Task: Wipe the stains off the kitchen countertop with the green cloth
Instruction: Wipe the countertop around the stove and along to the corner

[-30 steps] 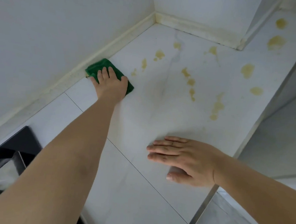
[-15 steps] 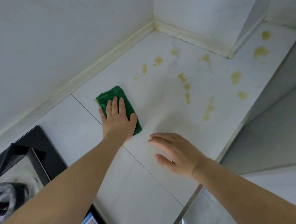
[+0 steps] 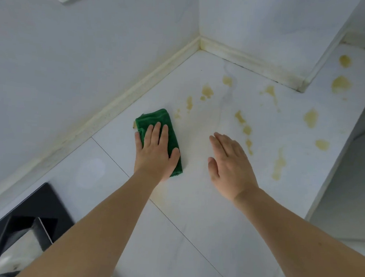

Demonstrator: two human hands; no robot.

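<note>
Green cloth [image 3: 162, 132]: folded, oblong, nubby weave, lying flat near the wall trim.
Left hand [image 3: 154, 153]: grip released, straight fingers pressing the cloth down.
Right hand [image 3: 229, 161]: grip released, flat just beside the cloth; contact unclear.
Surface [image 3: 193, 214]: glossy white slab with a thin seam.
Stains [image 3: 246, 127]: yellowish blotches spreading beyond both hands.
Stove [image 3: 26, 220]: black, sitting at lower left.

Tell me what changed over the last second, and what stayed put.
The left hand, pressing flat on the green cloth, dragged it from the wall edge out onto the countertop, then back toward the stains. The right hand turned from lying sideways to pointing forward. Nothing was gripped or released. The yellow stains remain unwiped.
</note>
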